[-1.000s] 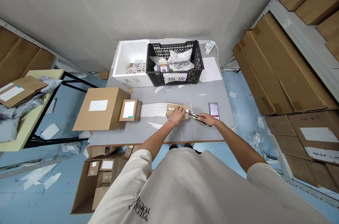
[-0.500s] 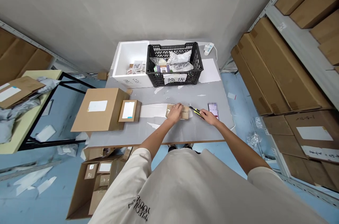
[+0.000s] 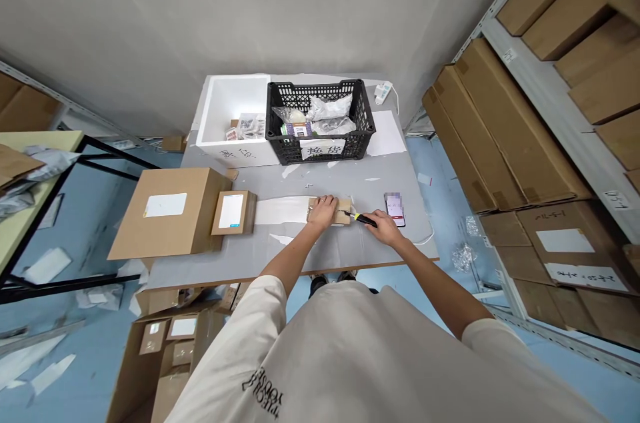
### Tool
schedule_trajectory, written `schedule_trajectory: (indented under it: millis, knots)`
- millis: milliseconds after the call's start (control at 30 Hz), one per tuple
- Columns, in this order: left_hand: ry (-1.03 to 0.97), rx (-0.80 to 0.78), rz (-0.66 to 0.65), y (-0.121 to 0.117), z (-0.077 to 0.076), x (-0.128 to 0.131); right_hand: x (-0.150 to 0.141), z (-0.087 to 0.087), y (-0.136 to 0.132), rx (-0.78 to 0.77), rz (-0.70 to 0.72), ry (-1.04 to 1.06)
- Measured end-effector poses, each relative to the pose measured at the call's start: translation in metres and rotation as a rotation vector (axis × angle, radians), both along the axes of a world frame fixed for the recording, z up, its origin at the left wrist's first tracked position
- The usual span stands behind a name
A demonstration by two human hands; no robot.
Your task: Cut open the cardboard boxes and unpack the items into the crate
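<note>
1. Change: half a second ago the cutter (image 3: 361, 217) is just off the right edge of the small box (image 3: 343, 205); now its tip is over the box's top face. Contact between blade and cardboard cannot be resolved.
2. Right hand (image 3: 385, 226): fingers wrapped round the cutter's handle, near the phone (image 3: 395, 205).
3. Left hand (image 3: 323, 210): unchanged in place, laid over the left part of the box. Whether the fingers clasp its sides or only press down, cannot tell.
4. Box position: on the grey table (image 3: 350, 176), in front of the black crate (image 3: 360, 144), at the right end of a white strip (image 3: 283, 210). It shows no clear shift on the table.
5. Reading: with the blade over the top and the other hand steadying, the cutting appears under way again. The top looks unopened; a deep stroke could mark the contents.
</note>
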State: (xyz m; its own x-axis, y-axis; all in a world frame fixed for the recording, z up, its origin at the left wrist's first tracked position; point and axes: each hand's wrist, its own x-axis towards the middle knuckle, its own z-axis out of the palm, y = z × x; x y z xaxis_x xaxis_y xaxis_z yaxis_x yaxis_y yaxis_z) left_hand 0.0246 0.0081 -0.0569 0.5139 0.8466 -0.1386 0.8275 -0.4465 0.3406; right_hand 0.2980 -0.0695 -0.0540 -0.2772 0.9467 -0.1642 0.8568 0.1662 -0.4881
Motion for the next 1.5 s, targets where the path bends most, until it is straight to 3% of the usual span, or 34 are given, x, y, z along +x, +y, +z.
schedule_trajectory:
  millis: [233,433,1167,1367,1500]
  knots:
    - [-0.051,0.062,0.061,-0.02,-0.004,0.001,-0.011,-0.007,-0.007,0.001,-0.068,0.043]
    - [-0.07,0.061,0.108,-0.023,-0.009,0.002,-0.013,-0.012,-0.016,0.047,-0.148,0.012]
    - [-0.049,0.016,0.144,-0.026,-0.008,0.005,-0.006,-0.016,0.007,0.069,-0.073,0.004]
    - [-0.053,0.032,0.167,-0.025,-0.011,0.006,0.024,-0.02,0.018,0.071,-0.326,0.046]
    - [-0.113,0.071,0.164,-0.026,-0.014,0.006,0.031,-0.024,0.015,0.045,-0.351,0.122]
